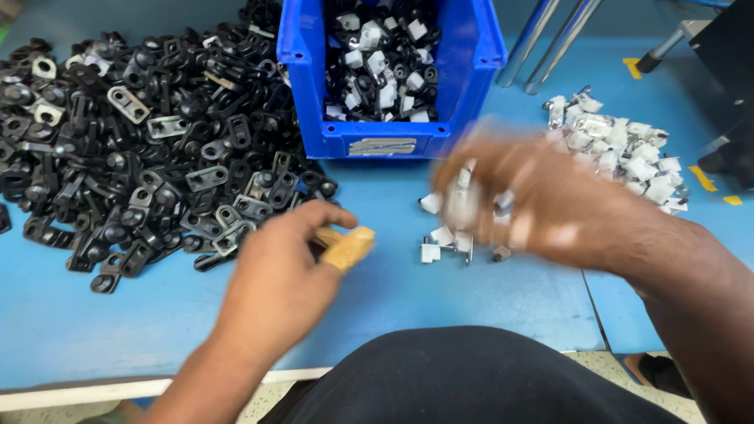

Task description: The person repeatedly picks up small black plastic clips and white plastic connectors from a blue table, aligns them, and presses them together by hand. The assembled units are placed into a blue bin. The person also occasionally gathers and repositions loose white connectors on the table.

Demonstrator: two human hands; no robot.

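On the blue counter (487, 298) I see small white clips (440, 243) with metal pins, lying loose just below my right hand (542, 200). That hand is blurred; its fingers are curled over a few white pieces, though I cannot tell how firmly they grip. My left hand (287, 259) sits near the edge of a large heap of black brackets (141, 149), fingertips pinched narrow, one finger wrapped in tan tape (347, 247); whether it holds a part I cannot tell. Between and beyond the hands stands a blue bin (393, 137) of mixed black and white pieces. Another white pile (628, 149) lies beyond my right hand.
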